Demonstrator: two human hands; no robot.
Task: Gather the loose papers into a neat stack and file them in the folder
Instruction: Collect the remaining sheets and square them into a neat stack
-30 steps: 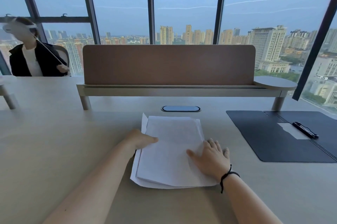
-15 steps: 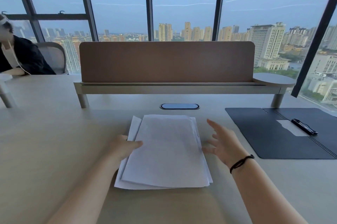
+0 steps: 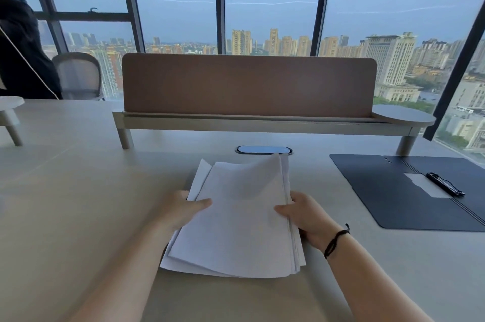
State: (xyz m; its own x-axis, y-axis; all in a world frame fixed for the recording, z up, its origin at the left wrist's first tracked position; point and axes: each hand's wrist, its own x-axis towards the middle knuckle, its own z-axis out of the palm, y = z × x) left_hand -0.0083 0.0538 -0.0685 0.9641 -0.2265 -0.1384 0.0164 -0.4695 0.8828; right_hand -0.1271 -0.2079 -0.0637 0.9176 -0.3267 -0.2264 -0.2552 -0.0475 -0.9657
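A pile of white papers (image 3: 236, 227) lies in front of me on the pale desk, its sheets slightly fanned at the left edge and its far end lifted off the surface. My left hand (image 3: 183, 209) grips the pile's left edge, thumb on top. My right hand (image 3: 301, 213) grips the right edge, thumb on top, a black cord around the wrist. The dark folder (image 3: 388, 190) lies open and flat to the right, with a black clip (image 3: 444, 183) and a white label near its spine.
A brown divider panel (image 3: 249, 84) on a raised shelf crosses the desk (image 3: 65, 203) beyond the papers. A cable grommet (image 3: 263, 150) sits just past the pile. A person in dark clothing (image 3: 21, 54) and a mesh chair are at the far left.
My right hand came off the top sheet, swung out, then closed on the pile's right edge. My left hand took the left edge. The pile's far end has risen.
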